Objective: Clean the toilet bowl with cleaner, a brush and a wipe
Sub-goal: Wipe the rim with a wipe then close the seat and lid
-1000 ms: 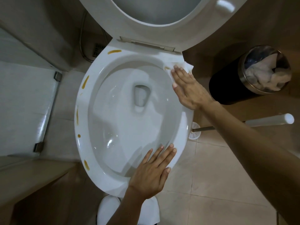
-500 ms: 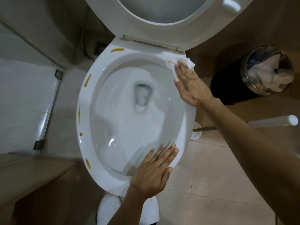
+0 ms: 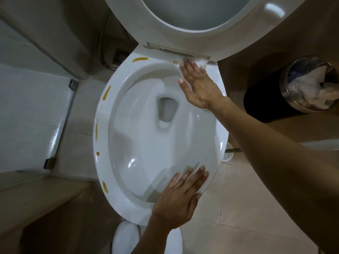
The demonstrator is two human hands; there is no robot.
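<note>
since earlier frame, right hand (image 3: 199, 85) slid wipe (image 3: 201, 62) up rim (image 3: 102, 136) to back corner by hinge. fingers flat, pressing wipe, not curled. small amber stain (image 3: 175, 62) touches fingertips on left; bigger streak (image 3: 140, 59) further left along rim. right hand nearer. left hand (image 3: 178, 197) flat, braced on front rim.

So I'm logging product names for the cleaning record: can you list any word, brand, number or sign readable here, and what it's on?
None can be read.
The toilet rim, raised seat, wipe and metal bin show no print; the orange marks on the rim are smears, not characters.
</note>
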